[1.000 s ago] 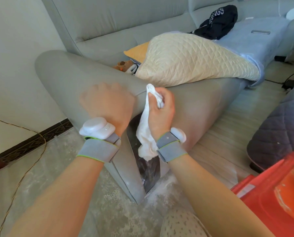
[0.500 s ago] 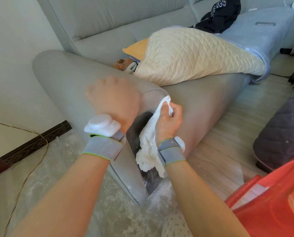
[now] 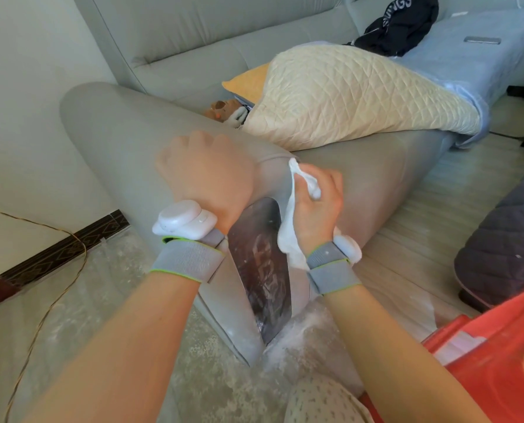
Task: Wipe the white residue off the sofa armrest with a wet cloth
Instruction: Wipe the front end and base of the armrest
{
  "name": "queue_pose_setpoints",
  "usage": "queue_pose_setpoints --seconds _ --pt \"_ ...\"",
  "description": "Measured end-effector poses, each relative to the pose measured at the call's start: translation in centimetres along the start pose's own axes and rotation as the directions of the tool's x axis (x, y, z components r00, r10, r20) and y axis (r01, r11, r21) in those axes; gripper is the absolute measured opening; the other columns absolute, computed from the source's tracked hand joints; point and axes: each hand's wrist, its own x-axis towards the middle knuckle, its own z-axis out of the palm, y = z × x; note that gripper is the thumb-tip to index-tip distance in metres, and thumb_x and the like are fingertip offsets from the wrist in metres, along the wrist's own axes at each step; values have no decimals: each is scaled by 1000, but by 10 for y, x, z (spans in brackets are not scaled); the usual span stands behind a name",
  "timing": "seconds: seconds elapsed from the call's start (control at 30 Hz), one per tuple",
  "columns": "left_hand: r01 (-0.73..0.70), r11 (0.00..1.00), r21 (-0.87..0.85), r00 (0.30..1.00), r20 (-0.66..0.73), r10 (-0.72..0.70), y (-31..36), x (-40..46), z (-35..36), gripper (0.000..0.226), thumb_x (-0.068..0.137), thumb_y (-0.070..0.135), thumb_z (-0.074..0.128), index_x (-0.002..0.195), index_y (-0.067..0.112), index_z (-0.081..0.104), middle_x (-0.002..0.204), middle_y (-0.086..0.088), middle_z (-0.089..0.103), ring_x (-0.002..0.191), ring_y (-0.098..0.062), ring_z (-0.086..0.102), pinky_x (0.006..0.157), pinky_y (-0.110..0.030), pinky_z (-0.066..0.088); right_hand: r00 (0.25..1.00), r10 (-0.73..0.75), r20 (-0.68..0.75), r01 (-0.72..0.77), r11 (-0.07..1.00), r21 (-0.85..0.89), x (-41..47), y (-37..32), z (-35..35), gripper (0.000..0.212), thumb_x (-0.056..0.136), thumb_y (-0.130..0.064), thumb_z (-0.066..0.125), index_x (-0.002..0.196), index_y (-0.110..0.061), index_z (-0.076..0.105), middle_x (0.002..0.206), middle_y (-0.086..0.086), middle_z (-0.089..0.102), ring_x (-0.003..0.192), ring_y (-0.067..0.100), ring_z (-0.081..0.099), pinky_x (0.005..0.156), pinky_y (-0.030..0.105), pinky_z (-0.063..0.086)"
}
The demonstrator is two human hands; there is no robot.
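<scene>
Your right hand (image 3: 317,206) bunches the white cloth (image 3: 289,236). Its fingers (image 3: 330,178) curl round the upper wad and press it against the front of the grey sofa armrest (image 3: 114,138), just right of the dark glossy end panel (image 3: 262,270). The loose tail of the cloth hangs below the hand, over the panel's right edge.

Your left hand (image 3: 207,175) rests on top of the armrest, steadying it. Only its back shows; you cannot tell from this view whether its fingers are spread or curled.

Handling:
- Expect the cloth to be light, soft and limp. It folds to any contour and offers no stiffness of its own, so keep it wadded in the palm to transmit pressure.
- A wet cloth probably slides easily on the smooth upholstery; grip it firmly near the bunched top, not the hanging tail.
- The armrest covering looks smooth and padded. It should give slightly under pressure.
- The end panel looks hard, and white smears show on it.

Count:
- Cloths: one.
- Armrests in reach: one.
- End panels: one.
- Hands: two, each with a grey wristband and a white wrist device.
- Quilted cream pillows (image 3: 355,96) on the seat: one.
- Red plastic containers (image 3: 495,355) at lower right: one.
</scene>
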Motion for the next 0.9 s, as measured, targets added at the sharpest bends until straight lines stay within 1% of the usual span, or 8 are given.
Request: queue_pose_setpoints --seconds 0.07,0.13,0.2,0.37,0.57,0.67,0.8,0.9 --pt "-7 1000 3 1000 -15 7 0 0 0 21 79 30 49 77 15 63 90 -5 60 97 -30 51 91 -44 29 993 -116 13 116 992 -46 6 -4 7 17 84 -7 63 91 -19 72 87 -16 46 79 -1 53 76 5 39" --pt "-12 1000 -4 1000 -27 12 0 -1 1 22 79 31 48 76 15 63 89 -5 60 97 -30 51 91 -44 29 990 -141 17 142 985 -102 13 5 8 15 85 -8 61 91 -16 72 87 -16 45 81 7 53 75 6 38" --pt "-16 1000 -1 1000 -24 16 0 -1 1 23 79 31 46 77 15 63 90 -5 59 97 -29 50 91 -42 27 997 -76 23 78 985 -153 14 21 3 17 85 -6 58 93 -12 71 89 -13 43 80 9 51 72 7 35" --pt "-25 1000 13 999 -25 25 2 -2 1 22 79 29 45 76 15 61 88 -5 58 95 -29 50 91 -42 28 981 191 42 -171 943 -284 -11 60 -16 20 89 -3 56 103 -8 70 103 15 53 86 23 52 72 8 29" --pt "-25 1000 13 1000 -5 25 2 -1 -1 22 80 29 45 77 14 61 90 -5 57 96 -29 49 91 -41 28 942 318 102 -252 878 -408 -7 63 -30 24 89 -8 56 108 -14 69 108 15 57 93 30 56 70 10 29" --pt "-22 1000 6 1000 -16 22 2 -1 1 22 80 29 46 77 14 61 89 -6 57 95 -29 49 91 -41 28 966 235 106 -186 921 -342 -1 46 -30 21 86 -5 60 103 -11 71 105 14 60 89 26 57 72 9 32" --pt "-28 1000 5 999 -31 28 2 -2 1 21 79 29 47 76 14 62 88 -6 58 93 -29 51 89 -43 30 998 50 38 -43 984 -170 12 17 -13 19 83 -3 63 96 -12 73 92 0 55 76 5 50 70 0 34" --pt "-31 999 11 999 -32 31 2 -2 1 21 79 29 47 76 14 62 87 -6 58 93 -29 51 89 -43 31 999 22 23 -18 989 -146 11 20 -8 19 85 -5 62 98 -14 72 93 -1 55 78 8 52 72 0 35"
